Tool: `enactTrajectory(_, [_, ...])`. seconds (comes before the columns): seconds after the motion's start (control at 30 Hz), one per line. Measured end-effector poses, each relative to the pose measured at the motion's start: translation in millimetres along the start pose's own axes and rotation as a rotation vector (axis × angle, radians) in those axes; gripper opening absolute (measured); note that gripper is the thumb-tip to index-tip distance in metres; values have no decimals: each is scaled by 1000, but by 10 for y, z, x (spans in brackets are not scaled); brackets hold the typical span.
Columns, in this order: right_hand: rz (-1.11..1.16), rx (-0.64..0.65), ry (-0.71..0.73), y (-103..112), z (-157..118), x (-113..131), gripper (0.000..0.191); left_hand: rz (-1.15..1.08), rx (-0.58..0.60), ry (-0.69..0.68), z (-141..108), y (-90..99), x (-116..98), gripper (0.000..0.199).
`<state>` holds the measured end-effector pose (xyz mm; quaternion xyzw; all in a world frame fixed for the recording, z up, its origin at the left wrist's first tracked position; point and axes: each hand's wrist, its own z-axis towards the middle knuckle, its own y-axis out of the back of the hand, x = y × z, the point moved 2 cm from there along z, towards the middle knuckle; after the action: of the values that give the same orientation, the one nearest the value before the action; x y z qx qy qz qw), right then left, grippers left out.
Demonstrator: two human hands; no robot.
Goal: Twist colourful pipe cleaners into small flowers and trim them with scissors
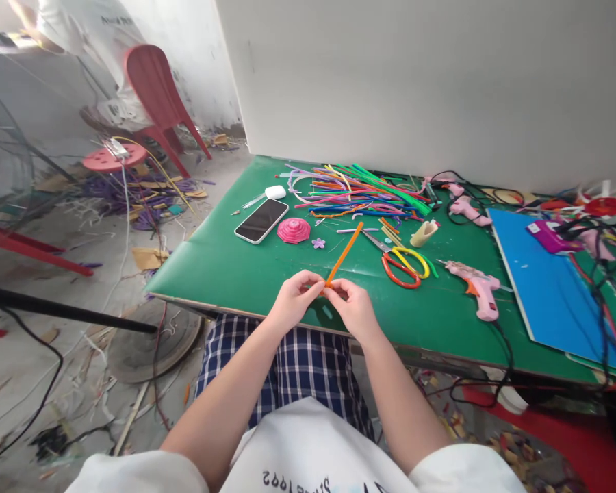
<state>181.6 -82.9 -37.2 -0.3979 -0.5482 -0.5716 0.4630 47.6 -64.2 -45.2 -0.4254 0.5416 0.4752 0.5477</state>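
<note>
An orange pipe cleaner (345, 253) rises at a slant from between my fingertips, just above the table's front edge. My left hand (298, 296) pinches its lower end from one side. Facing it, my right hand (350, 301) pinches the same end, and the fingertips of both hands almost meet. The bottom of the pipe cleaner is partly covered by my fingers, so its shape there is unclear. Beyond my hands lie a pink coiled disc (293, 231) and a small purple flower (318, 243). Scissors (401, 266) with red and yellow handles rest to the right.
A phone (261, 221) and a white case (275, 192) lie at the left. A heap of coloured pipe cleaners (359, 192) spreads behind. Rightward are a pink glue gun (480, 287), a blue board (539, 281) and tangled cables. Another person (103, 55) sits far left.
</note>
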Motion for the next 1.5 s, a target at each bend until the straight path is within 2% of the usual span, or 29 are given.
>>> enactTrajectory(0.2, [93,9,-44,-24,0,-32,22,-24,-3,11,-15,8,-23,19])
enactTrajectory(0.37, [60,14,-48,-26,12,-42,21,46,9,24,5,54,-12,21])
enactTrajectory(0.57, [106,49,-79,-41,-1,-31,23,17,58,-35,0,63,-48,20])
enactTrajectory(0.8, [107,-48,-87,-38,3,-70,23,23,-8,42,-30,46,2,25])
enactTrajectory(1.03, [-26,-120,-38,8,8,-27,21,-85,-96,67,-79,14,46,25])
enactTrajectory(1.17, [-25,-118,-16,61,-3,17,21,-92,-109,75,-79,7,39,26])
enactTrajectory(1.5, [-122,-138,104,50,-30,99,13,146,-110,-61,-106,-47,2,18])
